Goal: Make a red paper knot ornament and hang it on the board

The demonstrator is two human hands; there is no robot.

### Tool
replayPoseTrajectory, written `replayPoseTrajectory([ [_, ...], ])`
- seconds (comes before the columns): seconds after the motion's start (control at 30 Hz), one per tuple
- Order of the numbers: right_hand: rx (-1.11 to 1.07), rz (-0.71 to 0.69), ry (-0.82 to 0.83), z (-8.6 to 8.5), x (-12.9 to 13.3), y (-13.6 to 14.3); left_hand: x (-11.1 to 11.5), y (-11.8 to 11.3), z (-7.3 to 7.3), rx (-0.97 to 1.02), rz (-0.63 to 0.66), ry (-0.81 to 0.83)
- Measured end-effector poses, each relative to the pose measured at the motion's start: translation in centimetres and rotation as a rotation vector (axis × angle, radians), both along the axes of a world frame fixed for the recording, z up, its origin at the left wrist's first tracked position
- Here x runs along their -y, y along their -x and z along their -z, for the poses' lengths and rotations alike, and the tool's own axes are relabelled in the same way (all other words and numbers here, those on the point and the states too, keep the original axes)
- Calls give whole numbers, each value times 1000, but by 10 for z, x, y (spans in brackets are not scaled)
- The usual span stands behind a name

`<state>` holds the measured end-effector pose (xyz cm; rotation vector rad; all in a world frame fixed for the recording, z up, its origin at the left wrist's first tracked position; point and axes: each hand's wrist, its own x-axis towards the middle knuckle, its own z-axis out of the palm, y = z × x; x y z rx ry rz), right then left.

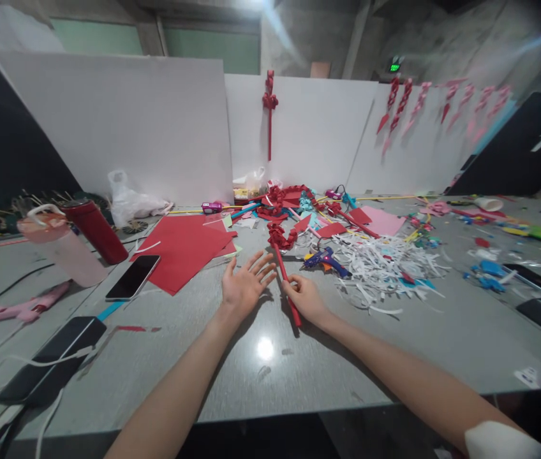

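Note:
My right hand [305, 297] is closed around a red paper stick [279, 262], whose upper end carries a curled, folded red paper piece [282, 236]. The stick slants, its lower end nearer to me. Just left of the stick, my left hand [246, 287] is open, palm turned up and fingers spread, holding nothing. A blue glue gun [326, 261] lies to the right of the stick, beside a heap of white paper strips [385, 268]. Red paper sheets [184, 245] lie beyond my left hand.
A phone [133, 278], a pink bottle [62, 245], a dark red bottle [96, 231] and a pink glue gun [31, 305] are on the left. Cables cross the table's left side. Behind the red paper scraps stands a white partition [313, 134].

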<state>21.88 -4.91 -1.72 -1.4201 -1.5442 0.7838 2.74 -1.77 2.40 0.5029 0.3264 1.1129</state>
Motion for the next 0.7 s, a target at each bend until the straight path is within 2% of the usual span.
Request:
replayPoseTrajectory([
  [0.13,36,22,-32,-8,-8,-1,-5,0,8,-30,-79,88],
  [0.27,75,17,-55,-27,-25,-5,-6,-1,12,-48,-135,157],
  [0.4,139,31,-92,-57,-53,-9,-6,0,11,-53,-159,195],
  [0.7,307,130,-251,-135,-140,-12,-7,-2,16,-77,-198,206],
])
